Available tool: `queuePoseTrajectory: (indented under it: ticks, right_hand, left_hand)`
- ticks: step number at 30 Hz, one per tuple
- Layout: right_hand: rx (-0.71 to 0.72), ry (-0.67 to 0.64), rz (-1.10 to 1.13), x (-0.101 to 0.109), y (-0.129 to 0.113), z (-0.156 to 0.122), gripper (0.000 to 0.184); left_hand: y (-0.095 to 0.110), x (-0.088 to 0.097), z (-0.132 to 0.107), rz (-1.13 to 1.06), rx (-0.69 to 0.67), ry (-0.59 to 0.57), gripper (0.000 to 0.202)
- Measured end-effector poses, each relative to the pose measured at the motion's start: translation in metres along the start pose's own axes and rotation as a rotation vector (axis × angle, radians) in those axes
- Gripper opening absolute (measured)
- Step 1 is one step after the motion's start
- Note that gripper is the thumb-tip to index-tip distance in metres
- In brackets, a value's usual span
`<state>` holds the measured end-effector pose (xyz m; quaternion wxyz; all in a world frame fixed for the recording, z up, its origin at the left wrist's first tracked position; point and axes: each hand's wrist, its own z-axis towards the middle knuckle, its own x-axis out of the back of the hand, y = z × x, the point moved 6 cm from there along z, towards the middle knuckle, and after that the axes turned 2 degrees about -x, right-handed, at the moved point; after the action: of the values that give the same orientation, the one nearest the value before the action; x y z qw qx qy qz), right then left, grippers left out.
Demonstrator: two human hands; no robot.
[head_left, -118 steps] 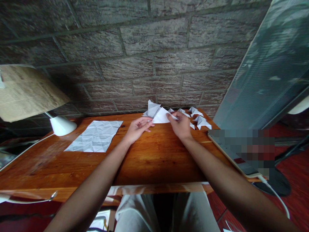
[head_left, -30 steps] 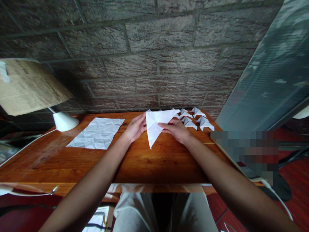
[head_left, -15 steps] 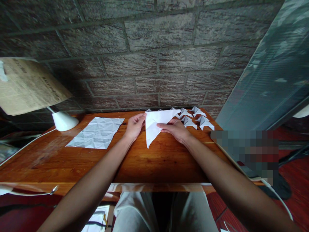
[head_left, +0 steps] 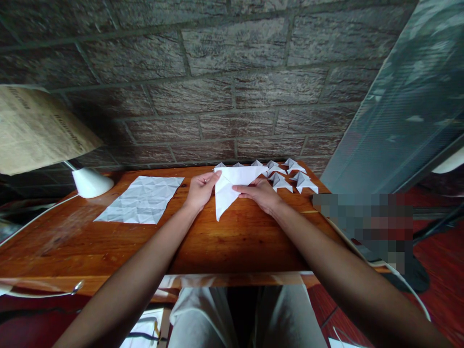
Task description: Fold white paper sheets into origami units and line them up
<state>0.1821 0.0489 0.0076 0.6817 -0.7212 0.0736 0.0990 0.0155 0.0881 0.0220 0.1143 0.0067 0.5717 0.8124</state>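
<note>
A white sheet of paper [head_left: 226, 186], folded into a triangle, is held up above the table between both hands. My left hand [head_left: 200, 190] pinches its upper left corner, thumb in front. With the thumb across its front, my right hand [head_left: 261, 193] grips the paper along its slanting right edge; the other fingers are behind it. Behind and to the right stand several folded paper pieces [head_left: 303, 182] with pointed tips, some partly covered by the held paper. To the left lies a creased paper sheet [head_left: 139, 199], spread flat.
The wooden table [head_left: 232, 246] runs up to a brick wall [head_left: 232, 96]. A lamp with a white base [head_left: 92, 182] and a paper shade [head_left: 43, 130] stands at the left. A translucent panel [head_left: 377, 106] rises at the right, near a blurred-out patch.
The view has shifted slightly, so everything sits a little further left. Both hands keep their hold on the folded paper, and its left thumb grip looks slightly further onto the corner.
</note>
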Motion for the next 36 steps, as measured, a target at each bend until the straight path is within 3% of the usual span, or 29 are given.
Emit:
queuePoseTrajectory:
  ticks: [9,14,19,23,29,32,36]
  right_hand:
    - [-0.007,-0.035,-0.02,-0.002,0.001,-0.001,0.036]
    - [0.003,-0.021,-0.044,0.0,0.002,0.001,0.039]
    - [0.003,-0.023,-0.061,-0.002,0.002,0.0,0.037]
    - [-0.003,-0.046,-0.083,-0.006,0.003,-0.001,0.035]
    - [0.001,-0.057,-0.097,-0.005,0.002,-0.001,0.033]
    - [0.006,-0.054,-0.079,-0.003,0.0,0.0,0.033]
    - [0.025,-0.004,0.023,0.002,-0.002,0.0,0.036]
  left_hand:
    - [0.002,0.003,0.0,0.086,-0.059,0.016,0.036]
    - [-0.006,0.001,0.002,-0.052,0.015,-0.007,0.034]
    - [-0.008,0.0,0.001,-0.23,0.12,0.062,0.03]
    - [-0.007,0.004,-0.001,-0.246,0.124,0.166,0.023]
    - [-0.009,0.004,0.001,-0.276,0.175,0.167,0.023]
    - [-0.013,0.003,0.001,-0.277,0.283,0.082,0.028]
    - [-0.019,-0.013,-0.008,-0.096,0.355,-0.226,0.04]
